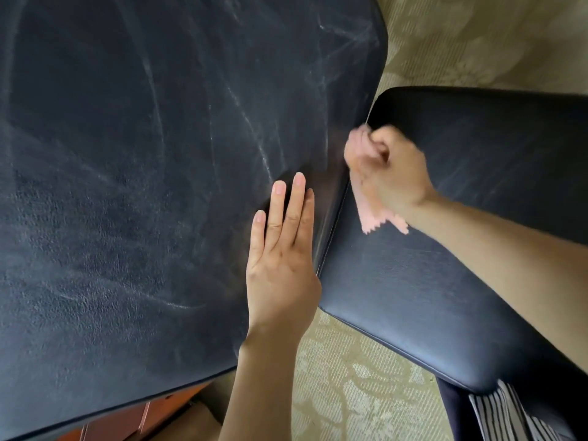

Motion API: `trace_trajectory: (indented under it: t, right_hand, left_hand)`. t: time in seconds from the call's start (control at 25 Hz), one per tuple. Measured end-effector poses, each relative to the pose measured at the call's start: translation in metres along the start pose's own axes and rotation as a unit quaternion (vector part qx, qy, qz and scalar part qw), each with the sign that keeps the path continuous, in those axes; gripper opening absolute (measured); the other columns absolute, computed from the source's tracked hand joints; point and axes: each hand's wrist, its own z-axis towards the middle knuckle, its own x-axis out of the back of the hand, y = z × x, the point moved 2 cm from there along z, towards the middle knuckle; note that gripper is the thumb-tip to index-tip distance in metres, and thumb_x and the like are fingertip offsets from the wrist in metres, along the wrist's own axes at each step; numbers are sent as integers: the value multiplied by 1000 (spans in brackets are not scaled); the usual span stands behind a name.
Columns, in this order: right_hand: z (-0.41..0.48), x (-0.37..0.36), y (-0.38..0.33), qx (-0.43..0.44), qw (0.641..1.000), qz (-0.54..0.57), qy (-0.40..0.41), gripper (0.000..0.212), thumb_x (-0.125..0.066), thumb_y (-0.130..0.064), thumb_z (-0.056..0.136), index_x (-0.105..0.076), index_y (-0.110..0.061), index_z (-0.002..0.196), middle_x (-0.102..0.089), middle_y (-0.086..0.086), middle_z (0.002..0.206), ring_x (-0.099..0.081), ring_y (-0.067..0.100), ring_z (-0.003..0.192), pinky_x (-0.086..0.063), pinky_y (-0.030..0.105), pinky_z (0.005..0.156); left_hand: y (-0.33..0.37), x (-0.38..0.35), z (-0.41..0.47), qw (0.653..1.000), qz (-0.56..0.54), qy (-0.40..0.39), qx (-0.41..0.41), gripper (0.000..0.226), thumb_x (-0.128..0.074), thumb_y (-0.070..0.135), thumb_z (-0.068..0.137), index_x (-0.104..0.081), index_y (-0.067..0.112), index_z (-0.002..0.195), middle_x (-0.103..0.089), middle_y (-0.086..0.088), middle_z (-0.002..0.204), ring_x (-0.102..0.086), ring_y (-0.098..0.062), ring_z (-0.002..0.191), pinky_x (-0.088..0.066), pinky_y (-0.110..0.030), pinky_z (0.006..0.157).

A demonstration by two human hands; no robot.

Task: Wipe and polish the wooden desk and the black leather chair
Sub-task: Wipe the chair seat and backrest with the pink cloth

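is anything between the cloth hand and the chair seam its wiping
Nothing visible. The right hand is closed on the pink cloth, which lies directly on the black chair at the seam. The left hand rests flat on the other panel, beside the seam, not across it.

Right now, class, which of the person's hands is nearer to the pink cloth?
The right. The right hand is closed around the pink cloth, pressing it on the chair seat. The left hand lies flat on the chair back, apart from the cloth.

Patterned beige carpet [356, 377] underfoot, with striped fabric [509, 415] at lower right.
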Motion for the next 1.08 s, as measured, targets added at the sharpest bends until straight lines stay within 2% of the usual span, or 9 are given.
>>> trace_trajectory:
  t: [0.08, 0.2, 0.32, 0.44, 0.6, 0.76, 0.92, 1.04, 1.08]
  right_hand:
    - [13, -5, -7, -1, 999, 1, 34, 13, -50, -9, 90, -60, -9, 98, -59, 0, 93, -54, 11, 86, -39, 14, 71]
    - [-15, -27, -4, 64, 996, -39, 45, 19, -52, -1, 87, -63, -8, 101, -56, 1, 93, -52, 13, 86, -37, 19, 73]
    - [-58, -49, 10, 150, 987, -40, -43, 31, -54, 11, 83, -65, -11, 101, -56, -5, 92, -51, 9, 85, -39, 13, 74]
    - [-77, -58, 15, 145, 979, -82, -118, 48, -51, 12, 81, -63, -17, 117, -61, -4, 104, -56, 21, 95, -46, 25, 75]
    - [-93, -55, 16, 168, 956, -128, -204, 41, -52, 10, 82, -64, -13, 113, -63, 0, 103, -56, 22, 96, -31, 12, 64]
    - [-93, -38, 22, 168, 937, -145, -270, 38, -53, 1, 87, -60, -17, 120, -61, -4, 115, -54, 16, 104, -43, 25, 75]
    - [-94, -30, 21, 172, 932, -124, -295, 26, -51, -1, 86, -59, -19, 103, -54, -11, 97, -49, 9, 85, -38, 23, 68]
    - [-96, -32, 21, 164, 940, -111, -277, 35, -51, -2, 84, -38, -34, 76, -46, -19, 80, -43, 3, 71, -32, 17, 60]
    - [-98, -34, 22, 154, 950, -99, -254, 35, -52, -3, 83, -39, -34, 71, -45, -17, 73, -44, 4, 66, -30, 15, 56]
  left_hand:
    - [0, 0, 0, 1000, -4, 7, -5, 82, -43, -10, 71, -28, 9, 150, -11, -3, 160, 12, -17, 146, 10, -33, 118]
    - [-2, 0, -1, 1000, -17, 12, -1, 81, -42, -10, 71, -30, 8, 149, -14, -4, 160, 8, -17, 146, 8, -33, 118]
    - [-5, -2, -1, 999, -42, 17, 1, 80, -43, -11, 71, -32, 9, 148, -17, -3, 160, 6, -16, 147, 8, -31, 119]
    - [-7, -3, -1, 998, -55, 20, 1, 76, -40, -10, 74, -34, 9, 148, -18, -2, 159, 7, -14, 147, 8, -30, 119]
    - [-6, 0, -1, 998, -65, 17, 0, 75, -39, -7, 74, -35, 9, 147, -20, -3, 159, 0, -16, 147, 5, -31, 119]
    - [0, 5, 2, 998, -66, 10, 6, 76, -45, -6, 73, -35, 9, 146, -20, -3, 159, -3, -16, 146, 8, -30, 119]
    - [3, 8, 0, 998, -62, 19, 13, 66, -36, -1, 80, -37, 7, 145, -23, -6, 158, -7, -20, 147, 5, -32, 119]
    - [4, 5, -2, 998, -57, 39, -5, 64, -35, 3, 81, -39, 6, 144, -26, -8, 157, -10, -23, 146, 0, -35, 120]
    - [4, 4, -4, 997, -54, 58, -20, 62, -34, 4, 82, -40, 5, 143, -27, -10, 156, -12, -25, 146, -3, -37, 119]
